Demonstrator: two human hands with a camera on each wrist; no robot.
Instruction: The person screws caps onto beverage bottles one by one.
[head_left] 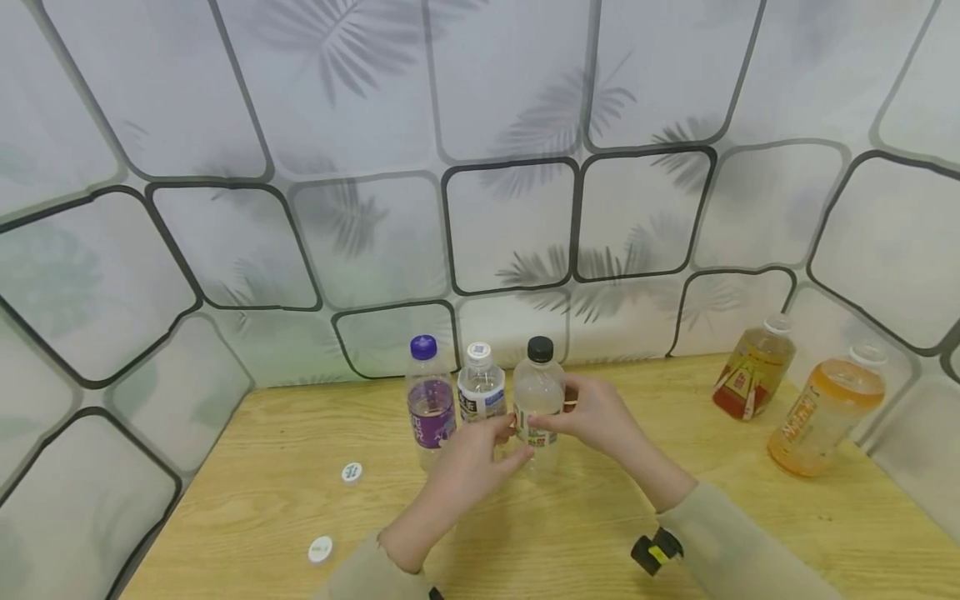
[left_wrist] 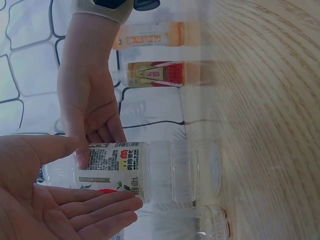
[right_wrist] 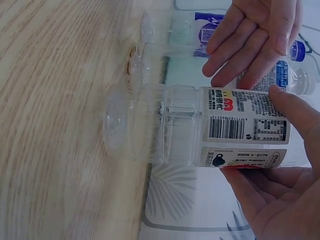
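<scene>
A clear bottle with a black cap and white label stands upright on the wooden table. My right hand holds it from the right; in the right wrist view its thumb lies on one side of the label and the fingers on the other. On the bottle's left, my left hand has its fingers nearly straight, with the thumb close to the label. A white-capped bottle stands just behind the left hand. Left of it is a purple-capped bottle with a purple label.
Two white caps lie at the table's left, one farther back and one nearer. To the right stand a white-capped bottle with a red and yellow label and an orange bottle. A patterned curtain hangs behind the table.
</scene>
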